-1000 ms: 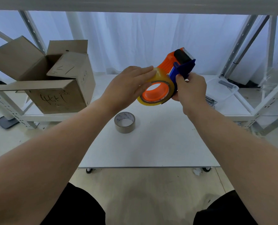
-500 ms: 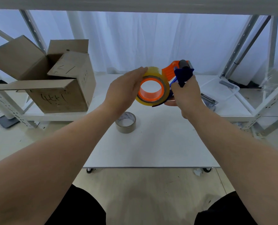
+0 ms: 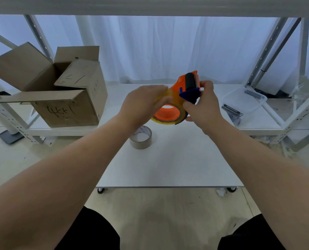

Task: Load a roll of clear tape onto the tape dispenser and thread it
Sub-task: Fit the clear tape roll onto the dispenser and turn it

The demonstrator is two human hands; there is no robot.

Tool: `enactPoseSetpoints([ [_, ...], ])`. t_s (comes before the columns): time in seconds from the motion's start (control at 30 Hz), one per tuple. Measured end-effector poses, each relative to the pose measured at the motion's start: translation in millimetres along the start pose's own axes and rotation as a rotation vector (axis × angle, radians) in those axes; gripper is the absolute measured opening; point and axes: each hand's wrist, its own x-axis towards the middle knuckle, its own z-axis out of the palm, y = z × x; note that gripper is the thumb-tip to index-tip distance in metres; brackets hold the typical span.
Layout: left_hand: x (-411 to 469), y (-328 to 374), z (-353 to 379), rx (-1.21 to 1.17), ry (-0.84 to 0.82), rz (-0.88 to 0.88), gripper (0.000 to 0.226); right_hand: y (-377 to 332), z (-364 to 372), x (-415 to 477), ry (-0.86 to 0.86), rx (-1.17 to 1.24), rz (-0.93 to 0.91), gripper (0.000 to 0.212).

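Above white table (image 3: 168,166), cardboard box (image 3: 65,98) on shelf

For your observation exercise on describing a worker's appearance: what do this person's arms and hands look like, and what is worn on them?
Both forearms are bare right up to the bottom edge of the picture; no sleeves show. The left hand and right hand are bare too: no gloves, and no watch, ring or wristband visible. The only clothing in sight is dark, black-looking fabric over the legs at the bottom.

Clear tape roll (image 3: 175,99) sits on orange dispenser (image 3: 187,83) hub, held above table.
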Motion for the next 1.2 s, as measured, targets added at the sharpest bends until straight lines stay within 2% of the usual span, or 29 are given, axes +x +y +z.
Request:
enactPoseSetpoints([
  [0.07, 4.3, 2.8, -0.4, -0.297, -0.057, -0.231, 0.058, 3.9, -3.6, 0.5, -0.025, -0.002, -0.029, 0.044],
  [0.13, 5.9, 3.4, -1.2, -0.504, -0.188, -0.408, 0.053, 6.2, -4.8, 1.0, -0.037, 0.044, -0.046, 0.039],
  [0.3, 0.7, -14.3, 1.9, -0.949, -0.395, -0.406, 0.037, 24.4, -7.8, 4.3, -0.035, 0.264, 0.147, 0.021],
  [0.37, 1.1, -16.6, 16.1, -0.905, -0.346, -0.397, 0.03, 42.8, -8.4, 10.7, -0.007, 0.122, 0.206, 0.013],
  [0.43, 2.7, -14.3, 35.9, -0.698, -0.315, -0.378, 0.036, 60.1, -7.4, 17.1, 0.004, -0.155, 0.185, 0.01],
  [0.53, 5.8, -14.4, 68.5, -0.35, -0.471, -0.348, 0.065, 78.0, -2.6, 24.2, -0.062, -0.422, 0.126, 0.016],
  [0.63, 7.6, -25.6, 91.6, -0.269, -0.477, -0.346, 0.063, 86.1, 3.4, 32.8, -0.133, -0.551, 0.058, 0.012],
  [0.77, -0.9, -44.8, 109.9, -0.349, -0.312, -0.226, 0.051, 104.4, 7.0, 44.9, -0.215, -0.463, 0.059, 0.026],
  [0.83, -5.4, -53.4, 119.6, -0.394, -0.249, -0.219, 0.045, 116.0, 9.6, 45.3, -0.335, -0.291, 0.124, 0.038],
  [0.93, -6.7, -59.7, 130.4, -0.426, -0.155, -0.224, 0.04, 129.4, 14.3, 42.8, -0.405, 0.015, 0.298, 0.045],
  [1.03, -7.4, -59.2, 135.3, -0.339, -0.031, -0.075, 0.033, 136.9, 16.5, 40.4, -0.425, 0.169, 0.416, 0.05],
  [1.2, -0.6, -50.7, 135.8, -0.237, -0.007, 0.077, 0.042, 143.8, 6.2, 42.3, -0.446, 0.244, 0.475, 0.048],
])
